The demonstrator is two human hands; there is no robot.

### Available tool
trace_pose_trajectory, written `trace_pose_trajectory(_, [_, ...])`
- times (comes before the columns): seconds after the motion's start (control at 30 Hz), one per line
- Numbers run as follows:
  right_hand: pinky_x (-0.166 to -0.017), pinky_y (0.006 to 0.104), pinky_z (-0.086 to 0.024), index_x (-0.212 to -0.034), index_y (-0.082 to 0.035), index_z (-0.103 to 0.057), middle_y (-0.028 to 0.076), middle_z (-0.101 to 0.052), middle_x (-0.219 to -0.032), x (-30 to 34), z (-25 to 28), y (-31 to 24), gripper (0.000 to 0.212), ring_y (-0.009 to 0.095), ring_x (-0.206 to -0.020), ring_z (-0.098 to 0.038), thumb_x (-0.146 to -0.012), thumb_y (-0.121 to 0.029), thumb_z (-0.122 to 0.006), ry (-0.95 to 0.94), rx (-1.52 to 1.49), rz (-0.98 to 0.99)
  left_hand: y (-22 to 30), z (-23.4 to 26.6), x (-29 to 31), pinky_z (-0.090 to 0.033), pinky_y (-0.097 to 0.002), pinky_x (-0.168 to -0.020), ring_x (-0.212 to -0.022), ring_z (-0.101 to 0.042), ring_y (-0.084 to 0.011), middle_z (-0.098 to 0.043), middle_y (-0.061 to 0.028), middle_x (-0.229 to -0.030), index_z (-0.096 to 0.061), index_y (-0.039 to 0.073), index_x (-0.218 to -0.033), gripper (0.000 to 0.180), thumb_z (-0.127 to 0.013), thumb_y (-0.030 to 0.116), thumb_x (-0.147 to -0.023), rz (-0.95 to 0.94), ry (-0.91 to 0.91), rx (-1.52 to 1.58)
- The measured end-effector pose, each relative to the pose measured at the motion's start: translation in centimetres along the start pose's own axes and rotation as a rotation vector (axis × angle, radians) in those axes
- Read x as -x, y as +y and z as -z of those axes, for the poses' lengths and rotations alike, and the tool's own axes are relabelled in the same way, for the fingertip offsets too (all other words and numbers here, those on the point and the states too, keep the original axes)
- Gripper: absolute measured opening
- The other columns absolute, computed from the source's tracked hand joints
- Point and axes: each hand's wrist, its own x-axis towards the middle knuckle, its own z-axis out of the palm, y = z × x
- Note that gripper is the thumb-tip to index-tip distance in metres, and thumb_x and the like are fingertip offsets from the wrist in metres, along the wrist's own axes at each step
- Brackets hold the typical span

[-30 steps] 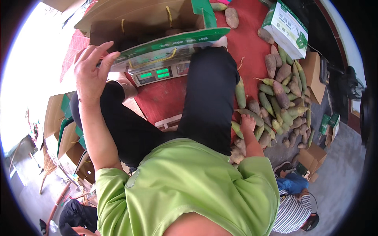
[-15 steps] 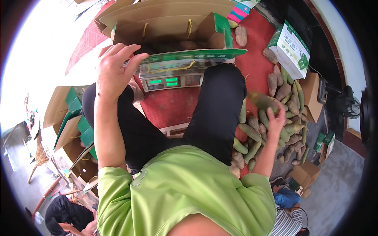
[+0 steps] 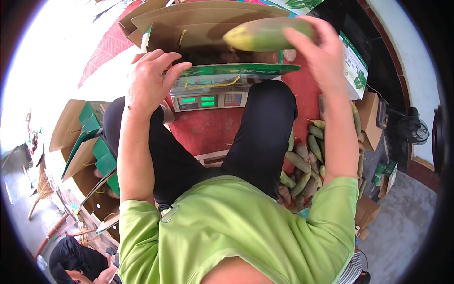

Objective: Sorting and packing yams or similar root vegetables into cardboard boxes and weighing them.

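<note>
A large green radish [image 3: 255,35] with a yellowish tip is gripped in my right hand [image 3: 326,49], raised over the right end of an open cardboard box [image 3: 203,23]. My left hand [image 3: 152,78] grips the left end of the box's green near flap, thumb lying along its edge. The box has yellow cord handles, and its dark inside shows little of what lies there. Under it stands a digital scale [image 3: 231,100] with lit green displays, just in front of my knees.
Right of my leg, several green and brownish radishes [image 3: 298,162] lie heaped on red matting. A white-and-green carton [image 3: 353,66] and a fan [image 3: 414,126] are farther right. Another open box [image 3: 68,125] stands on the left; a seated person [image 3: 78,260] is at lower left.
My right hand has carried the green radish up and left from the heap to above the box. My left hand and the near flap have shifted slightly.
</note>
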Motion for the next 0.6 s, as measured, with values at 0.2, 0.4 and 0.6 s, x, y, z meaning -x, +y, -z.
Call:
trace_pose_trajectory(0.2, [-0.082, 0.0418, -0.05, -0.103, 0.001, -0.062, 0.023, -0.067, -0.092, -3.1, -10.0, 2.7, 0.057, 0.036, -0.091, -0.065, -0.07, -0.043, -0.078, -0.093, 0.454, 0.091, -0.4, -0.2, -0.2, -0.047, -0.0358, -0.07, -0.071, -0.059, -0.0255, -0.062, -0.0087, -0.072, -0.071, 0.004, -0.093, 0.026, -0.072, 0.026, -0.08, -0.006, -0.005, 0.012])
trace_pose_trajectory(0.4, [-0.079, 0.0405, -0.052, -0.099, 0.001, -0.066, 0.021, -0.068, -0.091, -4.0, -11.9, 4.1, 0.043, 0.035, -0.086, -0.066, -0.076, -0.033, -0.074, -0.407, 0.39, -0.021, -0.5, -0.2, -0.2, -0.047, -0.0371, -0.07, -0.071, -0.061, -0.0251, -0.062, -0.0054, -0.071, -0.071, 0.008, -0.088, 0.028, -0.072, 0.034, -0.078, 0.039, 0.003, 0.024])
trace_pose_trajectory(0.6, [-0.07, 0.0261, -0.05, -0.102, -0.001, -0.067, 0.007, -0.069, -0.086, 0.2, -4.4, 0.5, 0.019, 0.011, -0.077, -0.063, -0.086, -0.011, -0.067, -0.115, -0.068, 0.029, -0.5, -0.2, 0.1, -0.048, -0.0356, -0.068, -0.07, -0.061, -0.0247, -0.063, -0.0052, -0.072, -0.072, 0.008, -0.088, 0.026, -0.073, 0.032, -0.078, 0.045, 0.028, 0.02])
